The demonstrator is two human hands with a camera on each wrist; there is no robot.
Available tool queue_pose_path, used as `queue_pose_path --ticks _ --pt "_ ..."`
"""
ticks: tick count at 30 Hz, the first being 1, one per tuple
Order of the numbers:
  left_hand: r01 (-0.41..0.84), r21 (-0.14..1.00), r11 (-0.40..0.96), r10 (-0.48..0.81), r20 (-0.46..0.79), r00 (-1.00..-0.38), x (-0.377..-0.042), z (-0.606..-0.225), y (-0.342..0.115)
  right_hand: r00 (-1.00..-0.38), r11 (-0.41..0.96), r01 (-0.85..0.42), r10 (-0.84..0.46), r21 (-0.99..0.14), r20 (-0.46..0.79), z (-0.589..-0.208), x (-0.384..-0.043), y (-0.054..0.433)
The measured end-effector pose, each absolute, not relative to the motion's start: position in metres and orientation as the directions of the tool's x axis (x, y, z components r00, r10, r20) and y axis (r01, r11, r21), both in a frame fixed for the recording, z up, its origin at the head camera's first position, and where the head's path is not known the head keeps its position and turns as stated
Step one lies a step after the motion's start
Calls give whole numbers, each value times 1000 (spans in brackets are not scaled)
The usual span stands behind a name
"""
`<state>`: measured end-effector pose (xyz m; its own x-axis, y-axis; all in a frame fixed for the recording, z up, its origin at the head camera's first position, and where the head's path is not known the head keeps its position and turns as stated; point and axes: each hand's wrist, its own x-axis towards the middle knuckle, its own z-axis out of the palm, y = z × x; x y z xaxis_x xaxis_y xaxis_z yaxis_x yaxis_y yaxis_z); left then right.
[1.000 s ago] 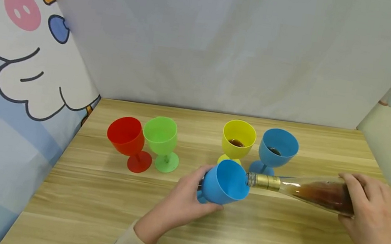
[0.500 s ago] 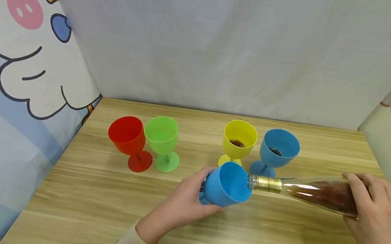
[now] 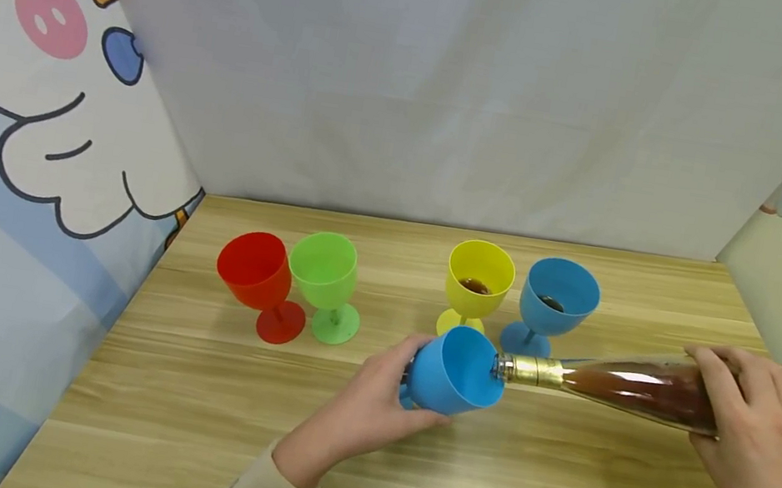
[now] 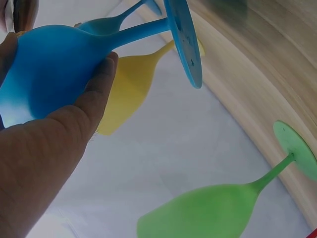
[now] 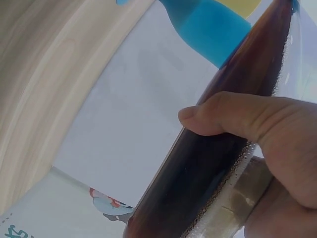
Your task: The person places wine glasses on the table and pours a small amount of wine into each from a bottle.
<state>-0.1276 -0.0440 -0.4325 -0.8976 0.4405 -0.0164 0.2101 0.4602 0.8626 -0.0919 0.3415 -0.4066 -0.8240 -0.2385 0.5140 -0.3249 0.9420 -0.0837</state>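
My left hand (image 3: 366, 409) grips the bowl of a blue goblet (image 3: 443, 374), tilted with its mouth toward the right. In the left wrist view the goblet's round foot (image 4: 184, 42) hangs at a slant, fingers along the bowl. My right hand (image 3: 763, 418) holds a clear glass bottle (image 3: 631, 385) lying nearly level, its gold-collared neck pointing left. The bottle's mouth is just inside the goblet's rim. Dark reddish-brown liquid reaches up to the neck; in the right wrist view the thumb (image 5: 218, 116) lies across the bottle. The goblet's inner bottom is hidden.
Behind stand a yellow goblet (image 3: 480, 270) and a second blue goblet (image 3: 557, 298), each with some dark liquid. A red goblet (image 3: 253, 274) and a green goblet (image 3: 323, 272) stand left on the wooden table (image 3: 183, 415). A pale wall (image 3: 455, 119) closes the back.
The liquid in the bottle has run further toward the neck. Bottle and held goblet have shifted very slightly right and down in the head view; the standing goblets keep their places.
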Motion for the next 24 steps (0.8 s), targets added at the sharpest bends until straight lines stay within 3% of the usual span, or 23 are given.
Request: queue_pose_path --ticks 24 --pt "222 866 447 450 -4 -893 -127 -432 -44 -814 933 -352 -264 -79 517 -404 -93 342"
